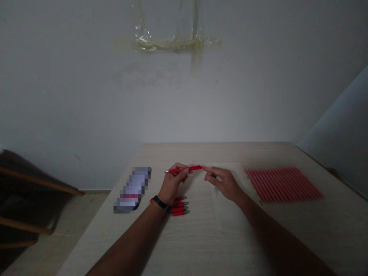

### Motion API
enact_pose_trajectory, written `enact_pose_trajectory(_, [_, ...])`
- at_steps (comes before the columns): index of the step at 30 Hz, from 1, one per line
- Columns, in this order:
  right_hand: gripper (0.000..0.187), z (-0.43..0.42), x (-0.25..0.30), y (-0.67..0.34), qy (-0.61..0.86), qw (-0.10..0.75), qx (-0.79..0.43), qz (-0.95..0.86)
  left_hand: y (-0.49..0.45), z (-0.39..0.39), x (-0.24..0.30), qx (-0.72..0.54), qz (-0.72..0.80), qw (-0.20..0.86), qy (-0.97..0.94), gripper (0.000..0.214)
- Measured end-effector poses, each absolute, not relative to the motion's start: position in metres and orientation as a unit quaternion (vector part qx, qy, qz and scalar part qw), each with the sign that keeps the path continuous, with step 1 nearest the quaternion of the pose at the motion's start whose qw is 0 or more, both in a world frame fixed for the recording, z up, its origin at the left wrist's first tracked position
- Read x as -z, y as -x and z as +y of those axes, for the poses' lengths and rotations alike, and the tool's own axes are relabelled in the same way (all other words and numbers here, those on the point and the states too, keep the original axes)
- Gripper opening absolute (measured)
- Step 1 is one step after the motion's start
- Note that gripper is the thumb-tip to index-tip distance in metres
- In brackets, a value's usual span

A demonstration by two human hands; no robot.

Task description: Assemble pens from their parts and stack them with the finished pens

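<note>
On the desk (322, 237), far left, sits a blurred item (132, 189), too pixelated to tell. Just right of it, by my wrist, lie a few red pens (179, 207). My left hand (172, 184) grips a red pen (178, 170) above them, held level. My right hand (224, 184) is narrow, index fingertip (204, 168) touching the pen's end. Farther right lie red rods (284, 184), packed side by side.

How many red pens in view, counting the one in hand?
5: one pen in the left hand, four pens on the table just below that hand, which may hide more.
</note>
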State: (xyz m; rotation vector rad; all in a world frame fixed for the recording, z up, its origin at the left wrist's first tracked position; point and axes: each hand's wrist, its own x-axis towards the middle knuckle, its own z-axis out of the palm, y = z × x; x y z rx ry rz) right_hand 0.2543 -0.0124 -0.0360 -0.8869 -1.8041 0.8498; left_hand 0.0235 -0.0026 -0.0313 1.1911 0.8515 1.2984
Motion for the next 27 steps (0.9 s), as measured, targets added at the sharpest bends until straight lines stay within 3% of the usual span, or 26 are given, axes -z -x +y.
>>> enact_pose_trajectory(15, [0.034,-0.011,0.033,-0.251,0.391,0.476,-0.377,-0.692,-0.028,-0.008,0.026,-0.514,0.382,0.528,-0.558,0.023])
enact_pose_trajectory(20, [0.022,-0.011,0.034,-0.249,0.395,0.445,-0.379,-0.709,-0.034,-0.012,0.025,-0.480,0.375,0.555,-0.567,0.026])
enact_pose_trajectory(27, [0.025,-0.001,0.028,-0.267,0.395,0.549,-0.429,-0.599,-0.028,-0.004,0.030,-0.518,0.371,0.570,-0.519,0.026])
